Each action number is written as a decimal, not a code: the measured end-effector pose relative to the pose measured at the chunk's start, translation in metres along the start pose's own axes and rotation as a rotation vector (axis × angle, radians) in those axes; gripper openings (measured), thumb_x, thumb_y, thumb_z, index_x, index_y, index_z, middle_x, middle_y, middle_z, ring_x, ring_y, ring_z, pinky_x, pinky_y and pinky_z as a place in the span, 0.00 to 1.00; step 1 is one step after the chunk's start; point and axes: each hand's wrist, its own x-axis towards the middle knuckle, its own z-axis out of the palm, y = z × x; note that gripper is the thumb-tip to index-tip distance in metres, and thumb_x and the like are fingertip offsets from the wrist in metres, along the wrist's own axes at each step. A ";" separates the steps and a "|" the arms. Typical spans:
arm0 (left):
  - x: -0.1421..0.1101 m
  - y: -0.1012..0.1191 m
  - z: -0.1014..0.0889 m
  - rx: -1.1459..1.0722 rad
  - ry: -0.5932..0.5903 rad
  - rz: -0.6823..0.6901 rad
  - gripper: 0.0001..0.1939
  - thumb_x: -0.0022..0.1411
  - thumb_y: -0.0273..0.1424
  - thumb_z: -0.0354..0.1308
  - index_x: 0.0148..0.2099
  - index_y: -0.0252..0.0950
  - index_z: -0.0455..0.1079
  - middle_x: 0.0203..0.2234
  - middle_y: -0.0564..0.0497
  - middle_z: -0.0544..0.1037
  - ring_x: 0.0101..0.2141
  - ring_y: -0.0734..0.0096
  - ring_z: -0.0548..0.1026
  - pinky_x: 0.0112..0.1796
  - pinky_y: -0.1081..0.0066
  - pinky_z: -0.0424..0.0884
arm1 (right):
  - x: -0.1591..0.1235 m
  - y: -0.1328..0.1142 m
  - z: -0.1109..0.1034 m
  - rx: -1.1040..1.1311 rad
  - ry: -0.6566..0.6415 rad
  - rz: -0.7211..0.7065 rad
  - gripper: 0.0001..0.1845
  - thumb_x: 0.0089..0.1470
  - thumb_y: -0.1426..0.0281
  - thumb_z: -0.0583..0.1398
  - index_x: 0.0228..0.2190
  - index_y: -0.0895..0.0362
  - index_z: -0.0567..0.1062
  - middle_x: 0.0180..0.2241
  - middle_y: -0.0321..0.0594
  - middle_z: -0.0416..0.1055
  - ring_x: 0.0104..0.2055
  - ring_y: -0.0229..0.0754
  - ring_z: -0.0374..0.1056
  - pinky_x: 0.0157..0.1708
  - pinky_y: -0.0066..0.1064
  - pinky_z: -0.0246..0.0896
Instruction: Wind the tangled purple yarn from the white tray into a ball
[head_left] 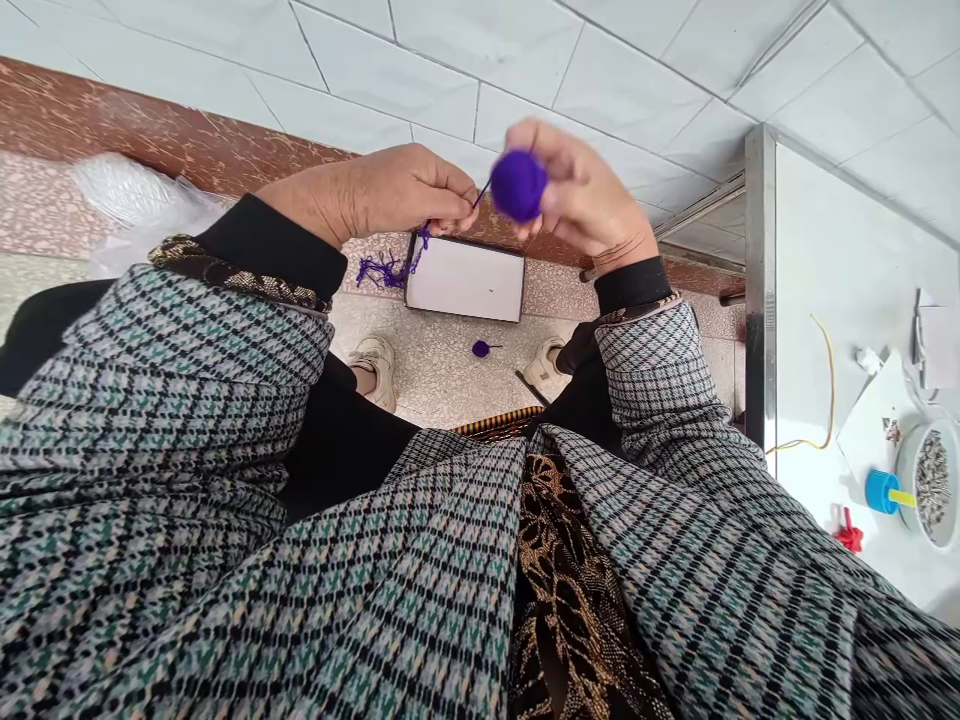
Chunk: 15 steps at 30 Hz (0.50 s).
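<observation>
My right hand (585, 195), slightly blurred, grips a purple ball of yarn (519, 186) between thumb and fingers. A short taut length of the yarn runs from the ball to my left hand (405, 190), whose thumb and fingers pinch it. Below the left hand a loose tangle of purple yarn (386, 268) hangs beside a shallow box (469, 280) with a white inside and dark edges. On the floor between my feet lies a small purple ball (481, 348) with a short tail.
Clear plastic wrapping (131, 200) lies at the left by the tiled wall. To the right stands a white table (806, 300) with a yellow cord (831, 385), a blue cap-like piece (880, 491), a red piece (848, 532) and a white bowl (909, 470) of small bits.
</observation>
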 end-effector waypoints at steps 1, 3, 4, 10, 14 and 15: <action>0.001 0.002 0.002 0.043 -0.027 -0.027 0.15 0.59 0.51 0.67 0.27 0.50 0.75 0.21 0.50 0.73 0.28 0.55 0.73 0.48 0.48 0.82 | 0.001 -0.003 0.002 0.075 0.108 -0.093 0.26 0.53 0.64 0.72 0.48 0.52 0.66 0.37 0.32 0.70 0.30 0.34 0.66 0.35 0.25 0.75; 0.002 0.007 0.009 0.111 -0.111 -0.068 0.16 0.59 0.52 0.64 0.26 0.50 0.72 0.22 0.50 0.73 0.26 0.56 0.70 0.44 0.48 0.82 | 0.008 -0.005 0.007 0.143 0.329 -0.180 0.23 0.56 0.64 0.69 0.49 0.50 0.66 0.37 0.32 0.69 0.32 0.37 0.67 0.41 0.26 0.78; 0.003 0.009 0.013 0.111 -0.143 -0.065 0.16 0.59 0.52 0.63 0.26 0.50 0.71 0.22 0.50 0.72 0.26 0.57 0.69 0.42 0.49 0.81 | 0.012 -0.003 0.009 0.139 0.413 -0.176 0.20 0.57 0.65 0.67 0.48 0.49 0.67 0.37 0.33 0.69 0.33 0.38 0.67 0.44 0.27 0.78; 0.001 0.007 0.017 0.077 -0.151 -0.005 0.14 0.62 0.49 0.62 0.28 0.49 0.74 0.22 0.50 0.74 0.26 0.58 0.71 0.36 0.57 0.80 | 0.019 0.021 -0.004 -0.375 0.370 0.081 0.16 0.48 0.77 0.66 0.33 0.48 0.67 0.34 0.37 0.68 0.33 0.42 0.60 0.26 0.27 0.62; 0.001 0.001 0.009 0.122 -0.096 -0.056 0.14 0.60 0.49 0.63 0.28 0.48 0.74 0.24 0.48 0.73 0.26 0.58 0.68 0.37 0.54 0.77 | 0.011 0.017 -0.019 -0.548 -0.164 0.434 0.13 0.56 0.73 0.68 0.30 0.52 0.68 0.24 0.31 0.64 0.32 0.35 0.66 0.25 0.20 0.58; 0.001 0.001 0.008 0.117 -0.097 -0.080 0.14 0.59 0.48 0.63 0.28 0.47 0.74 0.24 0.48 0.73 0.27 0.59 0.68 0.39 0.53 0.78 | 0.009 0.013 -0.021 -0.525 -0.223 0.470 0.13 0.60 0.68 0.67 0.29 0.53 0.68 0.23 0.31 0.63 0.33 0.34 0.69 0.27 0.19 0.60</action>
